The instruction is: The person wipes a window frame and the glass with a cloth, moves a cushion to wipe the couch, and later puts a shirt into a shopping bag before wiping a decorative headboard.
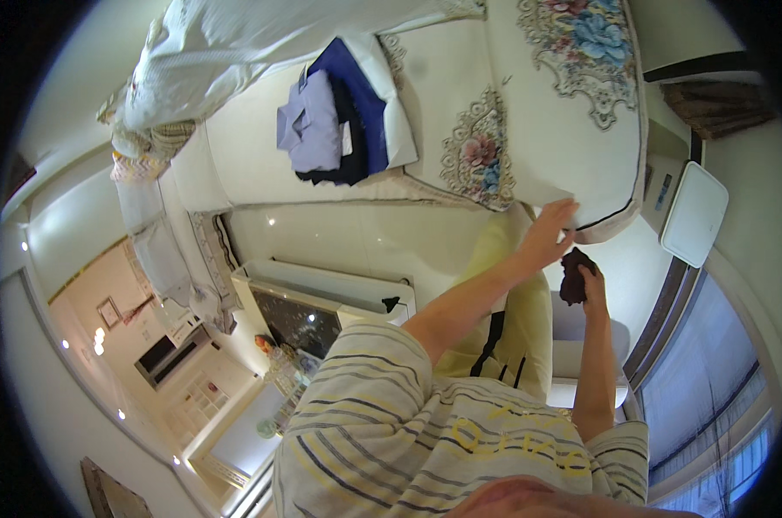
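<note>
My right hand (595,288) grips a crumpled dark brown cloth (573,277) beside the sofa corner. Its fingers wrap one side of the bundle. To its upper left, my left hand (549,230) has its fingers apart at the edge of a cream sofa seat (559,149); I see nothing held in it. Whether the fingertips press on the cover is unclear. Farther left on the sofa, a folded lavender collared shirt (313,126) lies over a black garment (353,152). Both rest on a blue and white bag (358,78), which lies flat.
Floral embroidered covers (478,155) lie on the sofa, and a white blanket (235,65) drapes its back. Behind my left arm stands a coffee table (326,285) with a dark top. A white-lidded bin (695,213) and curtains (695,349) are at the right.
</note>
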{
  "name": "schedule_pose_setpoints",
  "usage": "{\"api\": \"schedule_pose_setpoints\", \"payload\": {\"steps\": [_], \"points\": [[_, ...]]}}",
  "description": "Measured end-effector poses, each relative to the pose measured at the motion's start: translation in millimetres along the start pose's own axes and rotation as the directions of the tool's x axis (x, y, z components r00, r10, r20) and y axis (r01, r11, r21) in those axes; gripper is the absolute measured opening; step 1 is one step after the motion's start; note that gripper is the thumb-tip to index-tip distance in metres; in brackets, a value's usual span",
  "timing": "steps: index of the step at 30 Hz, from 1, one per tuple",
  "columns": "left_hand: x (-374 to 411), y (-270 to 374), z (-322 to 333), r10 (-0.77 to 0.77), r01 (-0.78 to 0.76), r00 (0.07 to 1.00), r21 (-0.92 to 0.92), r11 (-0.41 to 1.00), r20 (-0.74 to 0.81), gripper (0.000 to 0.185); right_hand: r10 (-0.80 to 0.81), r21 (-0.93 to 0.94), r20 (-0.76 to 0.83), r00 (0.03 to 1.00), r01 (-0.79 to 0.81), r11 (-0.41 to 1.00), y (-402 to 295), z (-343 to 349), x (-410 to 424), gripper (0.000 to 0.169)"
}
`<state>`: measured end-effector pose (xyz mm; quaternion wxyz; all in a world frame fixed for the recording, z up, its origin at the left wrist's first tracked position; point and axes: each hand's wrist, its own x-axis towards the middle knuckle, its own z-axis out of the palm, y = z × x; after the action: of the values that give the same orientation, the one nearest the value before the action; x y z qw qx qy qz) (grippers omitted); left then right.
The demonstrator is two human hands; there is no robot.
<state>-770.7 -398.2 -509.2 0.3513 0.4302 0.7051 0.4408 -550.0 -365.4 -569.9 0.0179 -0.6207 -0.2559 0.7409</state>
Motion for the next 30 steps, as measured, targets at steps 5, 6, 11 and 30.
{"api": "schedule_pose_setpoints", "payload": {"steps": [5,6,11,30], "points": [[-86,-72,-65,-0.372,0.372,0.926,-0.004,0.928,-0.060,0.039,-0.084,-0.365,0.151,0.985,0.135,0.921,25,86,-6,0.025],[-98,-76,-87,-0.413,0.410,0.906,-0.051,0.911,-0.093,0.036,-0.159,-0.422,0.209,0.965,0.236,0.875,23,104,-4,0.026],[-144,-118,-186,-0.512,0.481,0.827,-0.179,0.858,-0.231,0.029,-0.461,-0.671,0.364,0.809,0.571,0.472,-25,222,20,0.039],[-96,-359,-594,-0.774,0.552,0.251,-0.571,0.608,-0.581,0.074,-0.550,-0.532,0.293,0.782,0.611,0.586,-51,573,58,0.043]]}}
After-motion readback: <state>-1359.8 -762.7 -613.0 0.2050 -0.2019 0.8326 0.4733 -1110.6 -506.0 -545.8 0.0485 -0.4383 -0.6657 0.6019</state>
